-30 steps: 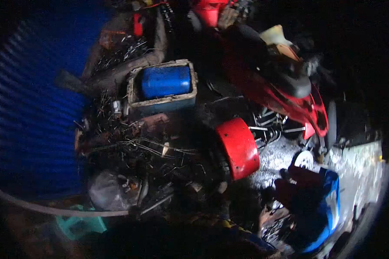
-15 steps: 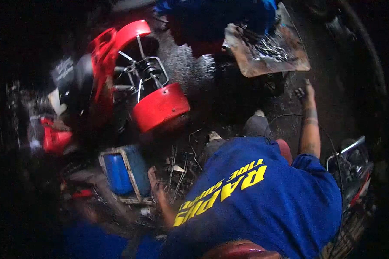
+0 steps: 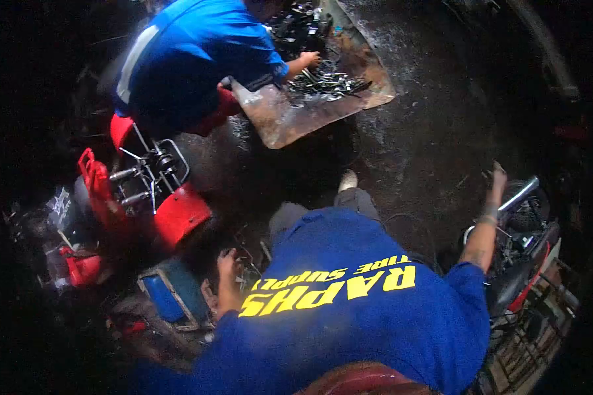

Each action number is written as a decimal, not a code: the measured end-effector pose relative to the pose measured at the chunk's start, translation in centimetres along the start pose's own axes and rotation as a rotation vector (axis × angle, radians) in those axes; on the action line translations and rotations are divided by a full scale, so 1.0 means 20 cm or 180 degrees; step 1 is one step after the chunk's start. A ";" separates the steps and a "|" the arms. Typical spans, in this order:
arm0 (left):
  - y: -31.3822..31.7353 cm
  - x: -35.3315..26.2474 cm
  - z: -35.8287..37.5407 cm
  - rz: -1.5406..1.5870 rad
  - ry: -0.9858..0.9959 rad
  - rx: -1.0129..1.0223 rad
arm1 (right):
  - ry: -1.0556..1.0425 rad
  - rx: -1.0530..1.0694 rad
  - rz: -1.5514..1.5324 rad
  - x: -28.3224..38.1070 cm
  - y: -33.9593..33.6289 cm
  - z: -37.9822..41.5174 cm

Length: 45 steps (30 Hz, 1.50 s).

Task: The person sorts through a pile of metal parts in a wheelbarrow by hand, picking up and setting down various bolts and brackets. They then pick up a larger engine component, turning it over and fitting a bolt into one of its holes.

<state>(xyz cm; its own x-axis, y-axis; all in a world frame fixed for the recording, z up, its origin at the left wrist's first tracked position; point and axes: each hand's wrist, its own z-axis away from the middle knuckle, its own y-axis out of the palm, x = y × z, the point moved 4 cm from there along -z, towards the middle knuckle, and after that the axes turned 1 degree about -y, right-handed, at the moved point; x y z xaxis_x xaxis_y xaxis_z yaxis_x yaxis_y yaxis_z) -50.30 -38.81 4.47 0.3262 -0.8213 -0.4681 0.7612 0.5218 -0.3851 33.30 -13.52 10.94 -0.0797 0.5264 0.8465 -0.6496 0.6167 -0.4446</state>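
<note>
My left hand (image 3: pixel 228 263) hangs at my left side, short of a blue container (image 3: pixel 163 297) in a worn frame. Its fingers are small and loosely bent, and I see nothing in them. Out to the right, my right hand (image 3: pixel 498 176) is open with its fingers apart, holding nothing. It is close to the chrome pipe (image 3: pixel 522 192) of a motorcycle (image 3: pixel 517 257), apparently without touching it. Below me is my blue shirt (image 3: pixel 375 316) with yellow lettering.
Ahead, a person in a blue shirt (image 3: pixel 197 52) reaches a hand (image 3: pixel 311 59) into loose metal parts (image 3: pixel 326 84) on a rusty tray (image 3: pixel 286 128). A vehicle frame with red fenders (image 3: pixel 183 214) stands on the left. Much of the dark floor (image 3: pixel 422 131) is dirty.
My view has swung, bringing the other person and the tray farther into sight. My right arm now reaches out beside the motorcycle. The fingers of my left hand look more bent.
</note>
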 end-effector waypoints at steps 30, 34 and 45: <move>2.11 -0.77 0.12 -0.1117 0.1296 -0.0089 | -0.1765 0.2162 0.1859 0.48 1.56 -0.42; 2.34 -0.72 0.31 -0.0933 0.0946 -0.0350 | -0.1716 0.2839 0.2126 0.48 1.77 -0.65; 3.47 -0.94 -0.25 -0.3261 0.2811 0.0520 | -0.0385 0.4162 0.0843 0.01 2.40 -0.65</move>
<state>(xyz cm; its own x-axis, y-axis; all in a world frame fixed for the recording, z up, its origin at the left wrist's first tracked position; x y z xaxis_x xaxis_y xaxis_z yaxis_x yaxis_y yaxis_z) -6.47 14.06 -17.46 -0.8375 -0.3681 -0.4038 0.5202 -0.3109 -0.7954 11.82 23.83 -13.96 -0.3366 0.4455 0.8296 -0.8402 -0.5399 -0.0510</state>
